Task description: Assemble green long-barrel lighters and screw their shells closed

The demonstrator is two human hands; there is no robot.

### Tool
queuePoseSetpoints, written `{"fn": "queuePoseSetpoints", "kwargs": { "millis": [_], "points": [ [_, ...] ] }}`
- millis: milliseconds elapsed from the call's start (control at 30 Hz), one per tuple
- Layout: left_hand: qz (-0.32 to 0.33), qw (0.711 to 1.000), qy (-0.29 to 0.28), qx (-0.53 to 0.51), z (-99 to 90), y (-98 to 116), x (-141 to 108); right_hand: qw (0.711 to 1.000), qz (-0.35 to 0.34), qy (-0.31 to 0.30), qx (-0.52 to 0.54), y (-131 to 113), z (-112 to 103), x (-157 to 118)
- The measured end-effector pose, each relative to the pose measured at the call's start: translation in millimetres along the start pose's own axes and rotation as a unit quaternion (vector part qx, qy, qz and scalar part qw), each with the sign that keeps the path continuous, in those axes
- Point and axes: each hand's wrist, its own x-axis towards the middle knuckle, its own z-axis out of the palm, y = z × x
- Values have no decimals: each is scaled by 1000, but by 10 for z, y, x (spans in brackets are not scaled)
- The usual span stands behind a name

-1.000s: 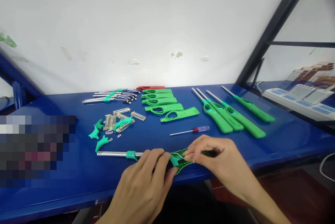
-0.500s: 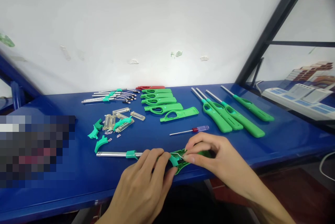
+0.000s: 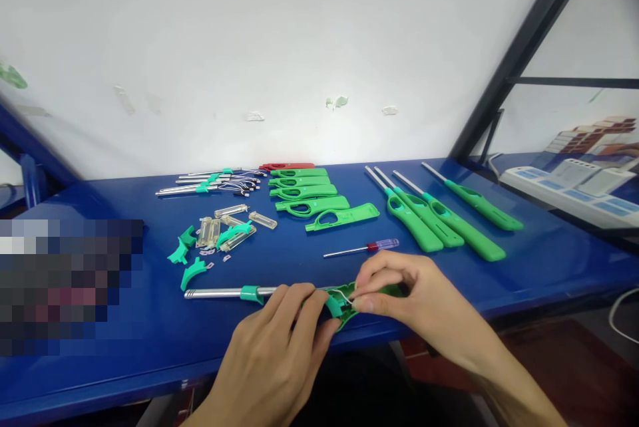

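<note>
A long-nosed lighter with an opened green handle shell (image 3: 347, 322) lies near the blue table's front edge. Its metal tube (image 3: 214, 293) points left and carries a teal collar (image 3: 251, 294). My left hand (image 3: 279, 340) is closed over the joint of tube and handle, its thumb beside a teal trigger (image 3: 333, 306). My right hand (image 3: 399, 290) pinches a thin white wire (image 3: 343, 294) above the shell, thumb against forefinger. The fingers of both hands cover part of the handle's inside. Behind my right hand lies a screwdriver (image 3: 382, 245) with a purple and red handle.
Green handle shells (image 3: 312, 206) and a red one (image 3: 289, 166) lie at the back. Whole green lighters (image 3: 419, 224) rest on the right. Metal tubes with wires (image 3: 200, 186), clear fuel tanks (image 3: 210, 233) and teal triggers (image 3: 194, 274) lie on the left.
Both hands stay at the lighter in nearly the same pose. The right fingertips have shifted very slightly with the white wire.
</note>
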Motion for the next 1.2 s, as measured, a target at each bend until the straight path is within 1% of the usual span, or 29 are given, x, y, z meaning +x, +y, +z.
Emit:
{"fn": "queuePoseSetpoints", "kwargs": {
  "millis": [67,200,300,433,533,700,800,900,967,1000,1067,1200],
  "points": [
    [1,1000,-2,1,-1,0,8,999,-15,12,-30,11,-3,1],
    [11,1000,-10,2,0,8,29,990,-73,39,-111,65,-28,-3],
    [10,1000,-13,-3,-3,8,30,985,-94,33,-138,97,-44,-14],
    [15,1000,-19,-9,-13,5,17,982,-113,26,-149,114,-41,-41],
    [7,999,-26,-25,-13,8,13,978,-129,15,-163,129,-39,-55],
    [8,999,-19,-34,-11,6,11,964,-172,1,-202,193,-59,-62],
    [7,999,-13,-39,-22,-3,1,947,-225,6,-230,229,-60,-86],
    [3,999,-10,-38,-29,-5,-13,907,-308,3,-287,232,-39,-129],
    [3,999,-9,-36,-27,-3,-22,883,-333,-7,-332,221,-22,-157],
    [4,999,-6,-35,-26,-3,-26,875,-336,-11,-348,216,-16,-168],
    [8,999,-4,-36,-25,-5,-33,869,-336,-15,-364,213,-9,-180],
    [5,999,1,-42,-32,-15,-46,869,-343,-13,-356,231,-16,-181]
  ]
}}
